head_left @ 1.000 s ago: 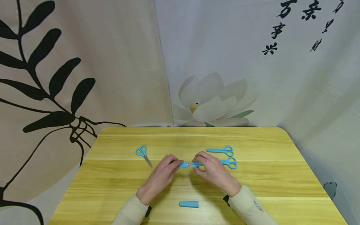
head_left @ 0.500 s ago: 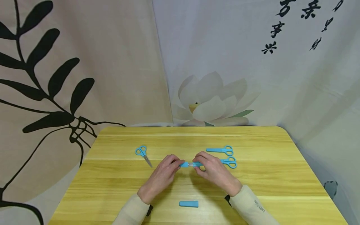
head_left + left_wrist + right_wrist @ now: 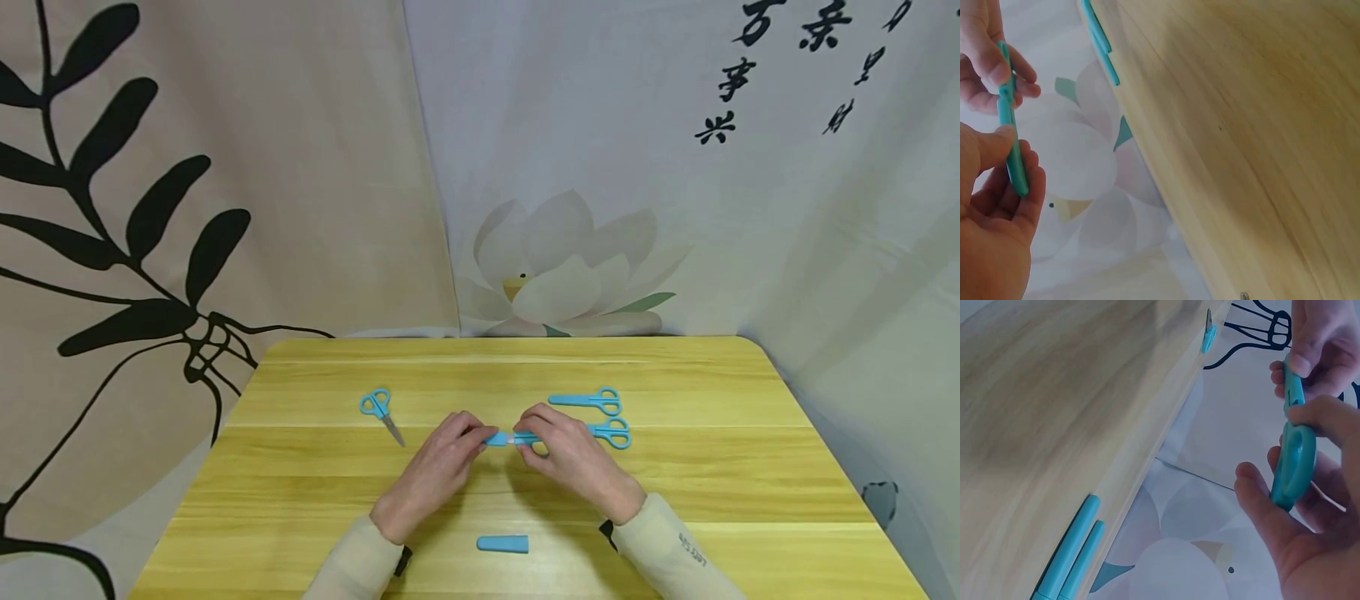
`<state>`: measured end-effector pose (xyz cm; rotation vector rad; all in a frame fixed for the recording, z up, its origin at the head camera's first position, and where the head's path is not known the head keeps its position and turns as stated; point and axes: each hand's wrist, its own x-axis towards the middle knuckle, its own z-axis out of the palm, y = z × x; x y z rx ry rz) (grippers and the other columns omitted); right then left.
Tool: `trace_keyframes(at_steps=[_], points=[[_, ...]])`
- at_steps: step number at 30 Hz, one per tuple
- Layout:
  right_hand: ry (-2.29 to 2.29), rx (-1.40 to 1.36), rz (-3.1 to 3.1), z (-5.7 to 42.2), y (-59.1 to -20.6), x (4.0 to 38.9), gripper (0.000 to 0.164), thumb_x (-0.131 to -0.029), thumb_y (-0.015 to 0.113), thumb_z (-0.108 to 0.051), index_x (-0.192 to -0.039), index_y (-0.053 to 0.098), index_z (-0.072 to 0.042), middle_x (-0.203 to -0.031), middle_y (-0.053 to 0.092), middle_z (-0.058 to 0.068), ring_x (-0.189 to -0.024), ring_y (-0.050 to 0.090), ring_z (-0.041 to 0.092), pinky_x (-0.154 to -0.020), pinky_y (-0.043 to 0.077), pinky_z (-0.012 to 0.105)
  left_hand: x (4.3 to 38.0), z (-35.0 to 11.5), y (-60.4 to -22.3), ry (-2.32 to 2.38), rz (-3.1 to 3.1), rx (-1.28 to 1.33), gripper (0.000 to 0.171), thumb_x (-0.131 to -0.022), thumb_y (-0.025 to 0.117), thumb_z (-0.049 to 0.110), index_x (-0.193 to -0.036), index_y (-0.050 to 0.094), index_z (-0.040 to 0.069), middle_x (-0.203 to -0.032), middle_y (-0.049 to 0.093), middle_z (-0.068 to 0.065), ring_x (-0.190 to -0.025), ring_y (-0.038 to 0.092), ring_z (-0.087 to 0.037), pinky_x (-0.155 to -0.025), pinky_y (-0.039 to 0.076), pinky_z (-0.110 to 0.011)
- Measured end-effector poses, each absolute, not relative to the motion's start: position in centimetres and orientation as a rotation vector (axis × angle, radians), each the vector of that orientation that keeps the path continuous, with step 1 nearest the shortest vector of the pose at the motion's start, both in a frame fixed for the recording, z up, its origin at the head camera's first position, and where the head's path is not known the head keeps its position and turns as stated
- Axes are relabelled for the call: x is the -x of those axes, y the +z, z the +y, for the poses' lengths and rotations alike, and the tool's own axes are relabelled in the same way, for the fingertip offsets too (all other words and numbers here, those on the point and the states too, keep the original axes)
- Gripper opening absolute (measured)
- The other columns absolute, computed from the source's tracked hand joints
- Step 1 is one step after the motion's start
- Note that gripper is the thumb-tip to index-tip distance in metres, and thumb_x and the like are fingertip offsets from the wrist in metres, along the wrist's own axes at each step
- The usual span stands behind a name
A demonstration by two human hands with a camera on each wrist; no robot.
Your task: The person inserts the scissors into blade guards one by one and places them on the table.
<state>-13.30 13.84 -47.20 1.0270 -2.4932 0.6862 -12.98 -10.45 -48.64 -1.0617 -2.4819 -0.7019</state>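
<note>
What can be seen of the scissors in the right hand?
The scissors have light-blue looped handles, plastic by the look. The right hand holds them by these; a blue cover, pinched by the left hand, hides the blades but for a pale sliver beside the handles in the head view. They are held crosswise above the table.

Left hand (image 3: 442, 458) pinched, thumb (image 3: 994, 147) opposing curled fingers (image 3: 1034, 194); right hand (image 3: 562, 450) likewise pinched, near it, not touching. 2 forearms (image 3: 351, 562) angled inward.
</note>
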Motion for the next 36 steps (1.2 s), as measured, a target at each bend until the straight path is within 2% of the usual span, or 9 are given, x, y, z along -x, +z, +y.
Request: trace_keyframes(at_steps=[6, 10, 13, 15, 22, 29, 36], points=[[0.697, -1.037, -2.483, 14.1, -47.2, 13.4, 0.021, -0.087, 0.084, -0.012, -0.104, 0.072, -0.01, -0.108, 0.067, -0.001, -0.092, 0.068, 0.014, -0.074, 0.059, 0.025, 13.0, -10.7, -48.6, -0.746, -2.502, 1.063, 0.027, -0.096, 0.073, 0.003, -0.123, 0.073, 0.007, -0.113, 0.063, 0.0, -0.098, 0.06, -0.014, -0.08, 0.056, -0.026], [0.679, -1.041, -2.47, 14.4, -47.1, 13.5, 0.022, -0.085, 0.085, -0.012, -0.104, 0.073, -0.011, -0.108, 0.067, -0.002, -0.093, 0.068, 0.014, -0.076, 0.06, 0.027, 12.9, -11.2, -48.6, -0.806, -2.553, 1.044, 0.034, -0.097, 0.074, 0.011, -0.13, 0.069, 0.007, -0.129, 0.066, -0.005, -0.116, 0.064, -0.021, -0.096, 0.056, -0.039], [0.672, -1.032, -2.468, 14.7, -47.1, 13.6, 0.023, -0.085, 0.086, -0.012, -0.103, 0.073, -0.012, -0.108, 0.067, -0.003, -0.094, 0.068, 0.013, -0.076, 0.06, 0.027, 12.9, -11.6, -48.7, -0.872, -2.611, 1.014, 0.042, -0.098, 0.074, 0.016, -0.138, 0.065, 0.008, -0.142, 0.062, -0.008, -0.13, 0.059, -0.027, -0.107, 0.05, -0.048], [0.665, -1.03, -2.469, 14.9, -47.1, 13.6, 0.023, -0.085, 0.085, -0.012, -0.104, 0.073, -0.012, -0.109, 0.067, -0.003, -0.093, 0.068, 0.013, -0.075, 0.06, 0.027, 12.8, -11.9, -48.7, -0.919, -2.637, 0.993, 0.046, -0.097, 0.074, 0.016, -0.141, 0.063, 0.008, -0.146, 0.06, -0.01, -0.134, 0.057, -0.029, -0.11, 0.047, -0.05], [0.676, -1.028, -2.495, 15.1, -47.2, 13.5, 0.022, -0.086, 0.084, -0.012, -0.105, 0.072, -0.012, -0.11, 0.067, -0.002, -0.09, 0.068, 0.013, -0.072, 0.06, 0.026, 12.8, -12.3, -49.1, -0.969, -2.656, 0.934, 0.041, -0.097, 0.074, 0.014, -0.136, 0.067, 0.008, -0.137, 0.067, -0.011, -0.125, 0.064, -0.03, -0.106, 0.051, -0.052], [0.733, -1.027, -2.497, 15.2, -47.5, 13.4, 0.024, -0.085, 0.085, -0.009, -0.105, 0.071, -0.01, -0.109, 0.067, -0.001, -0.086, 0.067, 0.012, -0.068, 0.057, 0.022, 12.9, -12.1, -49.1, -0.941, -2.639, 0.939, 0.031, -0.096, 0.074, 0.012, -0.127, 0.073, 0.012, -0.125, 0.073, -0.002, -0.116, 0.068, -0.023, -0.101, 0.054, -0.046], [0.744, -1.034, -2.495, 15.2, -47.5, 13.2, 0.024, -0.085, 0.085, -0.009, -0.105, 0.071, -0.009, -0.109, 0.067, 0.0, -0.086, 0.068, 0.013, -0.068, 0.057, 0.021, 12.9, -12.0, -49.2, -0.907, -2.587, 0.981, 0.027, -0.097, 0.073, 0.012, -0.124, 0.075, 0.012, -0.119, 0.075, 0.0, -0.111, 0.07, -0.02, -0.096, 0.056, -0.041]])
